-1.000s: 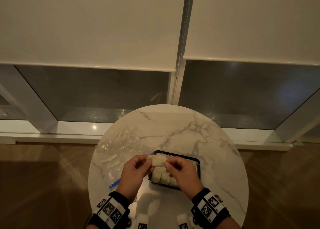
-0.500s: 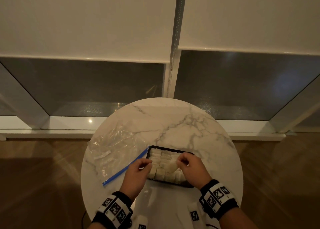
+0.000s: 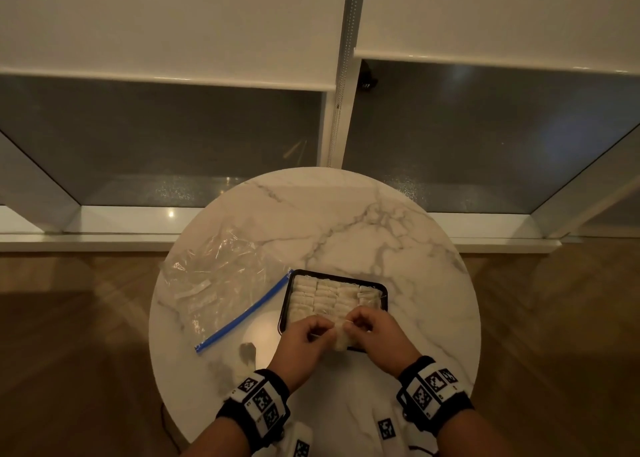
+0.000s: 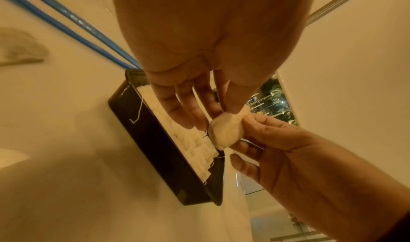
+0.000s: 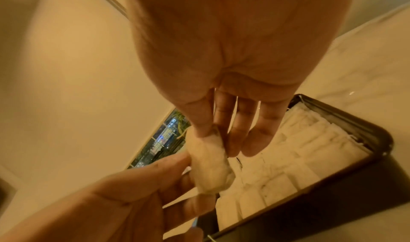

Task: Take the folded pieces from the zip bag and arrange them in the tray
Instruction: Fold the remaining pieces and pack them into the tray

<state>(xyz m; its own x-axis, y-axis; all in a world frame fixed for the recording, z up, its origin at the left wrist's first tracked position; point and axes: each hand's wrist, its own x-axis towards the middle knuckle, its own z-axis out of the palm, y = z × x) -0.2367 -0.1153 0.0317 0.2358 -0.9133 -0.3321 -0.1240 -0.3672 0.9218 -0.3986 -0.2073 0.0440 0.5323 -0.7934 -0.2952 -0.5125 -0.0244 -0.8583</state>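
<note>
A black tray near the front of the round marble table holds several white folded pieces in tight rows. Both hands hold one more white folded piece between them just above the tray's near edge. My left hand pinches its left end and my right hand pinches its right end. The left wrist view shows the piece between thumb and fingers over the tray. The right wrist view shows the same piece beside the filled tray. The clear zip bag lies flat to the left.
The bag's blue zip strip runs diagonally beside the tray's left wall. A few pale shapes show through the bag. Bare marble table stretches beyond the tray. Past the table's far edge are a window sill and dark glass.
Half a second ago both hands were down among the pieces in the tray. They have since drawn back to its near edge, holding one piece between them.
</note>
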